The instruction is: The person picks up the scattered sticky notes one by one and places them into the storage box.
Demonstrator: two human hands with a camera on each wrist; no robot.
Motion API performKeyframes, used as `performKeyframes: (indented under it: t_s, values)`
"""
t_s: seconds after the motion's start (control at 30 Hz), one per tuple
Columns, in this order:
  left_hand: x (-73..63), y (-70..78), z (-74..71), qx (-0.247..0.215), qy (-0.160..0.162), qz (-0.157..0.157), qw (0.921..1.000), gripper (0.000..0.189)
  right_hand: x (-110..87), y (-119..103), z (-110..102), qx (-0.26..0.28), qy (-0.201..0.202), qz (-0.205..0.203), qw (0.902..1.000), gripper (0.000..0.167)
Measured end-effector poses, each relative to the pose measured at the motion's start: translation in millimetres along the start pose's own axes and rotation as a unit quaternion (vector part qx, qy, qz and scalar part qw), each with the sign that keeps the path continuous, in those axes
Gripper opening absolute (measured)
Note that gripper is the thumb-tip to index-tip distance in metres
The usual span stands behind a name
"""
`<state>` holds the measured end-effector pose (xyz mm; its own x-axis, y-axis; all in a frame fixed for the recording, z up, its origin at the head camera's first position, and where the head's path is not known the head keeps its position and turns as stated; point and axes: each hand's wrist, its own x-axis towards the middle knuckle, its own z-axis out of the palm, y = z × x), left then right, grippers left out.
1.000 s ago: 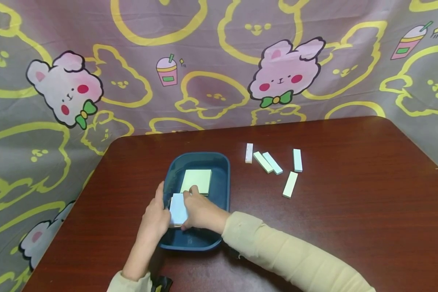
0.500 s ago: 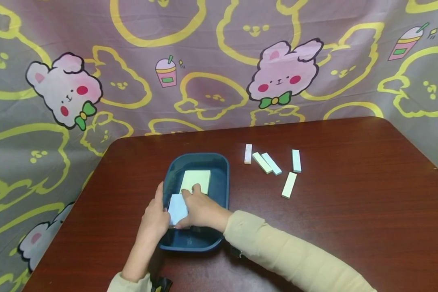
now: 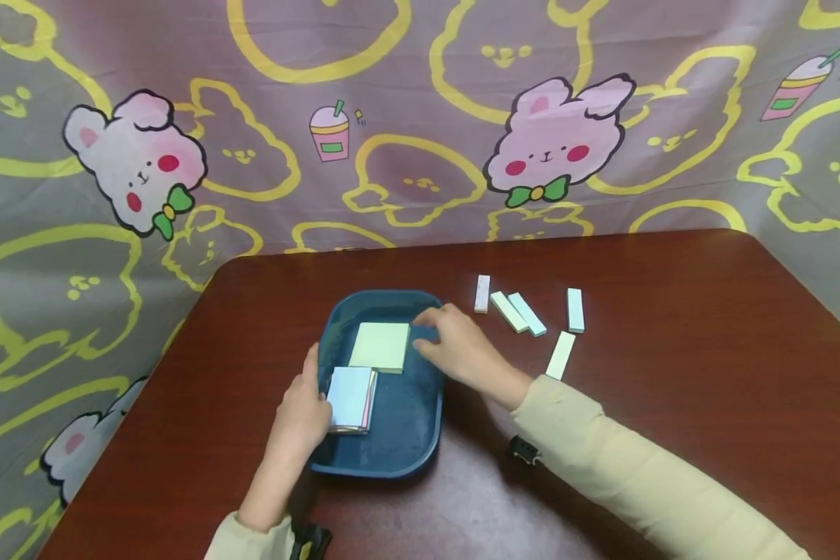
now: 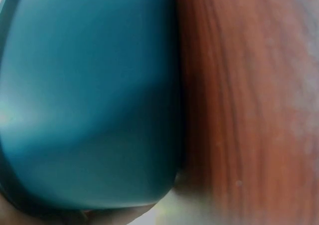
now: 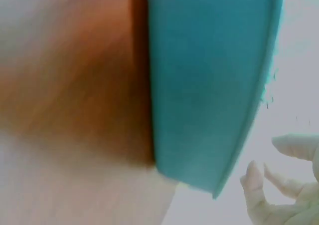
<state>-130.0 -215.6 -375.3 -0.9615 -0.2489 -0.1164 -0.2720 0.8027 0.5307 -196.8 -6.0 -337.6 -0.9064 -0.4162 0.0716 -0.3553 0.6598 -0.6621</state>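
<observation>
A dark blue tray (image 3: 392, 459) holds a pale yellow-green sticky note pad (image 3: 380, 346) at its far side and a stack of small pads (image 3: 350, 398), light blue on top, nearer its left wall. My left hand (image 3: 301, 416) grips the tray's left rim, thumb inside beside the stack and index finger along the edge. Over the right rim is my right hand (image 3: 458, 346), fingers and thumb apart with nothing between them. The right wrist view shows that hand (image 5: 289, 195) beyond the tray's outer wall (image 5: 209, 85).
Several narrow sticky note strips lie right of the tray on the brown table (image 3: 672, 350), among them a whitish one (image 3: 482, 294), a light blue one (image 3: 575, 309) and a pale yellow one (image 3: 561, 354). A patterned cloth (image 3: 406, 93) hangs behind the table.
My right hand has let go of the light blue-topped stack and moved right and away from me to the tray's right rim. My left hand stays at the left rim.
</observation>
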Motion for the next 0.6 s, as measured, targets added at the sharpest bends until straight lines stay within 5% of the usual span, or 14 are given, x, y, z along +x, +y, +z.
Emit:
performKeyframes:
  t_s: [0.2, 0.6]
  values:
    - [1.1, 0.6, 1.5, 0.003, 0.004, -0.002, 1.0, 0.069, -2.4, 39, -38, -0.034, 0.033, 0.005, 0.9988, 0.027]
    - [0.1, -1.7, 1.8, 0.003, 0.011, -0.004, 0.9999, 0.068, -25.0, 115, -74, -0.103, -0.009, 0.103, 0.9892, 0.036]
